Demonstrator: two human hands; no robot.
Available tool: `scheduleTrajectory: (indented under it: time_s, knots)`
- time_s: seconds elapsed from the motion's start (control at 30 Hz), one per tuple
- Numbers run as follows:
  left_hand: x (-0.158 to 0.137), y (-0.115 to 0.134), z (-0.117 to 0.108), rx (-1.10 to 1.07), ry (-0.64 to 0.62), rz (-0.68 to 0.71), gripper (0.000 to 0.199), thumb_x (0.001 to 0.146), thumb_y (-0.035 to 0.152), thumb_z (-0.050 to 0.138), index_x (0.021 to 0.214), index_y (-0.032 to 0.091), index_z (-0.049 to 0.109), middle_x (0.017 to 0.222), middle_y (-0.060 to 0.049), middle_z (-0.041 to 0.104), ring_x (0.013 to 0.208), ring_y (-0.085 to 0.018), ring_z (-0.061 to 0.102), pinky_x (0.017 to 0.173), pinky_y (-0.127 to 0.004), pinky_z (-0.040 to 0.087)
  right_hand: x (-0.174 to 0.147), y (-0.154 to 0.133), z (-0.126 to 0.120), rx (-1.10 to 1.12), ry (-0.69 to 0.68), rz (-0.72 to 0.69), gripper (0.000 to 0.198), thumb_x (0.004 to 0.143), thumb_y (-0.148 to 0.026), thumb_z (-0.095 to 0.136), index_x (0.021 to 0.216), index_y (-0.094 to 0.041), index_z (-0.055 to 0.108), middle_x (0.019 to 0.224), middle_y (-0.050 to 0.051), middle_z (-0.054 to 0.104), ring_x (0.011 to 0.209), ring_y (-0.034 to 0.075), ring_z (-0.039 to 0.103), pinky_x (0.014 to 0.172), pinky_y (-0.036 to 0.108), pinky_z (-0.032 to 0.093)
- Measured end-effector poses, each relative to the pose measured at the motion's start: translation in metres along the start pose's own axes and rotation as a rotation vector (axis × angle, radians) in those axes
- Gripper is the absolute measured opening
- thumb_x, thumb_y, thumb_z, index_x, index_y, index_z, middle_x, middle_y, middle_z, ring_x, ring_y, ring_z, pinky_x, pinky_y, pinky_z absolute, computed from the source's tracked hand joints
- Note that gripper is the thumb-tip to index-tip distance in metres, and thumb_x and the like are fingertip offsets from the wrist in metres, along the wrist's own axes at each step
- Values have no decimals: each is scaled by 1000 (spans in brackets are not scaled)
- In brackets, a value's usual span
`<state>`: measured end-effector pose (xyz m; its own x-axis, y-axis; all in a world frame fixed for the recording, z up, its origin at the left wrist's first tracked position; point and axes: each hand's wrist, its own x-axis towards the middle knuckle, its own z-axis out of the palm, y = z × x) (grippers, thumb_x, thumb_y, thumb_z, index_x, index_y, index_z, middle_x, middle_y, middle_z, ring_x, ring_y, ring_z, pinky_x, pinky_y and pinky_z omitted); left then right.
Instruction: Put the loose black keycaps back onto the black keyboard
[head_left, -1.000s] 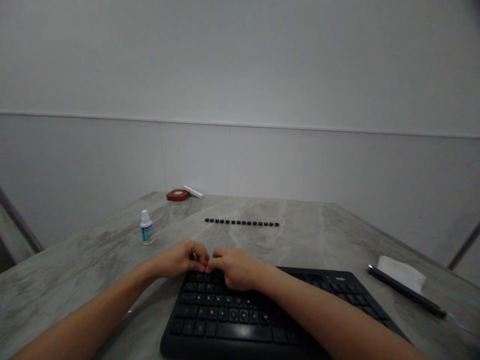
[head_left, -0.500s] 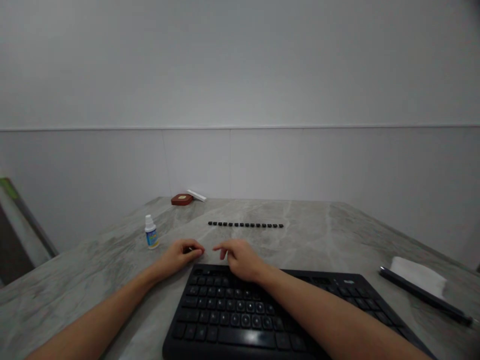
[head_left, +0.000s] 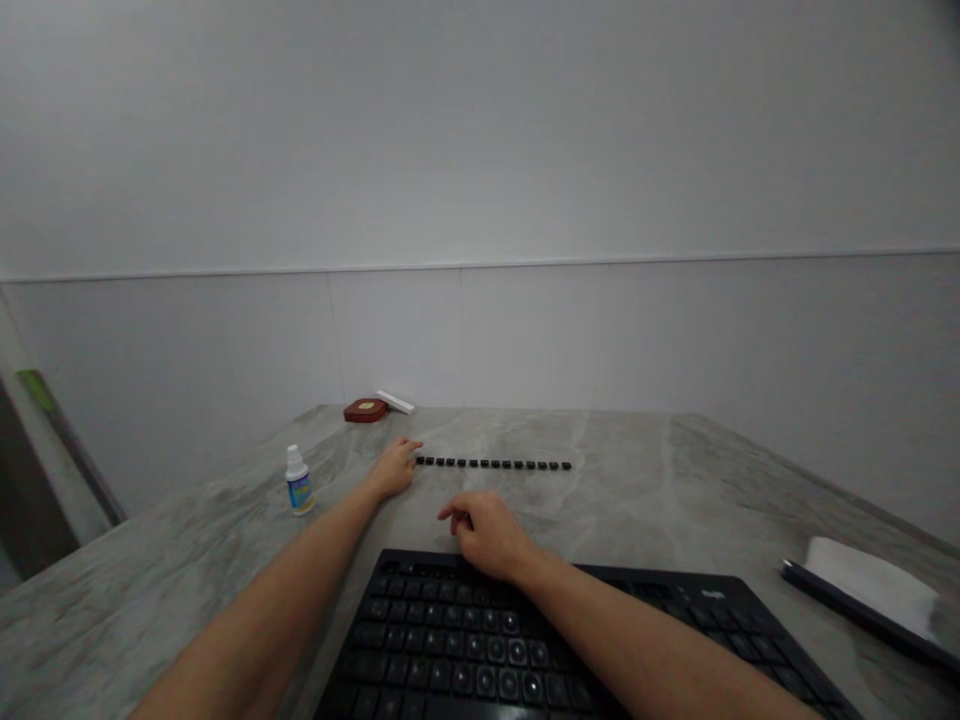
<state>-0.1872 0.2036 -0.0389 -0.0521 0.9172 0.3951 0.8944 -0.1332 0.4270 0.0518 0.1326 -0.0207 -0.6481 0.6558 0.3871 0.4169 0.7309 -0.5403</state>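
My left hand [head_left: 395,467] is reached out over the table at the left end of a row of small black keycaps [head_left: 496,464]. Its index finger points forward while the other fingertips are bent together beside the end keycap; whatever they may hold is hidden. My right hand [head_left: 489,530] hovers around the back edge of a black keyboard [head_left: 465,640], its forearm crossing above the keys. The fingers there are loosely bent and apart, with nothing visible in them. Several key positions in the keyboard's middle show paler round spots.
A small white-capped bottle with a blue label [head_left: 299,484] stands left of my left forearm. Farther back lie a reddish-brown case [head_left: 365,410] and a white strip [head_left: 395,402]. At right, a dark pen-like stick [head_left: 862,608] lies against a white cloth or tissue [head_left: 874,580].
My left hand has moved forward from beside the keyboard's back-left corner to the row's left end. The right hand stays near the keyboard, its fingers slightly more curled. The view has shifted slightly.
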Motion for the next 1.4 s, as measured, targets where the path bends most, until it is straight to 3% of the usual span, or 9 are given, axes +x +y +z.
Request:
scheduleTrajectory:
  time_s: [0.17, 0.33, 0.47, 0.57, 0.7, 0.87, 1.07, 1.2, 1.4]
  knots:
    - [-5, 1, -2, -70, -44, 37, 23, 76, 12, 57, 92, 16, 74, 102, -10, 66, 99, -25, 60, 98, -33, 42, 0, -3, -3, -15, 8, 17, 37, 75, -6, 48, 96, -18, 75, 82, 5, 74, 77, 16, 67, 78, 26, 49]
    - [-14, 8, -12, -164, 13, -62, 18, 76, 20, 59, 87, 17, 73, 90, -8, 70, 89, -25, 63, 89, -35, 47, 0, -2, -6, -68, 16, -2, 36, 74, -5, 48, 95, -17, 75, 86, 6, 75, 81, 18, 68, 80, 27, 49]
    - [-47, 14, -24, -292, 20, -141, 29, 82, 33, 53, 93, 13, 70, 81, -8, 71, 77, -22, 66, 70, -31, 52, 1, -2, -8, -80, 44, -7, 32, 78, -8, 50, 96, -16, 75, 90, 8, 74, 84, 19, 66, 82, 29, 49]
    - [-85, 19, -38, -379, 11, -149, 44, 86, 45, 46, 101, 10, 67, 89, -10, 71, 75, -20, 67, 63, -28, 53, -2, -9, -7, -58, 45, -75, 31, 81, -13, 52, 102, -18, 74, 89, 7, 72, 78, 17, 64, 80, 30, 49]
    - [-116, 31, -61, -400, -23, -111, 41, 79, 46, 56, 102, 14, 69, 81, -5, 72, 69, -19, 65, 64, -28, 52, -9, -22, -4, -97, -134, -333, 43, 78, -6, 49, 109, -25, 72, 101, 6, 66, 90, 18, 61, 84, 30, 47]
    - [-115, 45, -81, -292, -39, 49, 32, 81, 40, 58, 100, 17, 71, 93, -6, 74, 82, -21, 66, 74, -30, 51, -14, -25, -2, -183, -240, -355, 49, 77, -3, 47, 114, -25, 70, 120, 8, 57, 103, 20, 57, 92, 35, 45]
    - [-123, 46, -84, -200, -122, 197, 24, 84, 31, 58, 99, 18, 73, 85, -4, 72, 76, -17, 63, 70, -27, 48, -14, -23, -5, -171, -122, -407, 57, 75, -1, 47, 123, -27, 62, 122, 8, 54, 99, 19, 56, 89, 36, 47]
    - [-130, 59, -86, -213, -165, 298, 20, 84, 27, 60, 97, 20, 73, 81, -2, 70, 75, -16, 62, 71, -26, 47, -14, -23, -9, -71, 36, -413, 41, 81, -6, 49, 118, -18, 61, 104, 9, 62, 96, 19, 57, 88, 34, 48]
    - [-135, 75, -75, -334, -114, 290, 20, 84, 25, 60, 99, 19, 72, 82, -3, 69, 74, -16, 61, 70, -26, 46, -14, -22, -10, -9, 137, -439, 41, 85, -16, 59, 125, -19, 49, 102, 6, 64, 79, 15, 57, 78, 32, 50]
